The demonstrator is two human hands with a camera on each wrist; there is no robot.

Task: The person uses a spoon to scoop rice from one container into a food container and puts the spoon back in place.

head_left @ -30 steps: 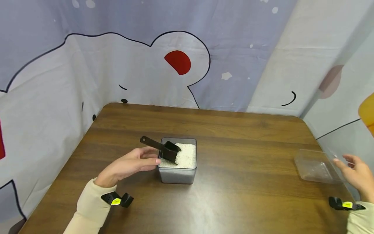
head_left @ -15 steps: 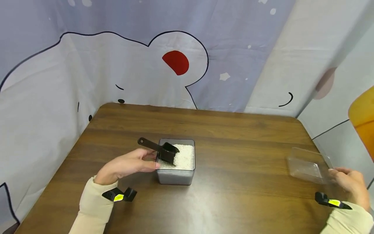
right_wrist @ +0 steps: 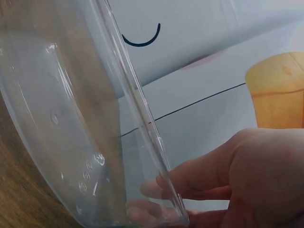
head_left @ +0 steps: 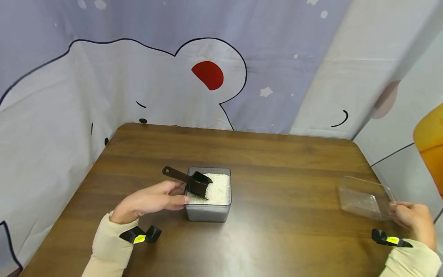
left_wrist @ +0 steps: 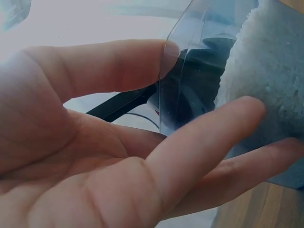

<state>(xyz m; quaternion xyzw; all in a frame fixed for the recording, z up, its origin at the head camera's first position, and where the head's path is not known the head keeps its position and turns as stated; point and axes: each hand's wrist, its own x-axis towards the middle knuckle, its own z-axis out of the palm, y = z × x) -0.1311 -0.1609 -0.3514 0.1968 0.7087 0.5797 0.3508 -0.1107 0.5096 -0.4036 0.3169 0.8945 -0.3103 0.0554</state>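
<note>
A square grey see-through container full of white rice stands near the middle of the table. In it lies a black scoop, its handle sticking out over the left rim. My left hand holds the container's left side, thumb at the near corner and fingers toward the back; the left wrist view shows rice through the wall beside the fingers. At the table's right edge my right hand pinches the right wall of a clear plastic box by its rim. Its fingertips show through the wall.
The brown wooden table ends at the right just beside the clear box. A printed curtain hangs behind the table and along both sides. Black wrist cameras sit on both sleeves.
My right hand has gone from loosely open beside the clear box to pinching its right wall. The box has shifted slightly left. My left hand stays at the rice container.
</note>
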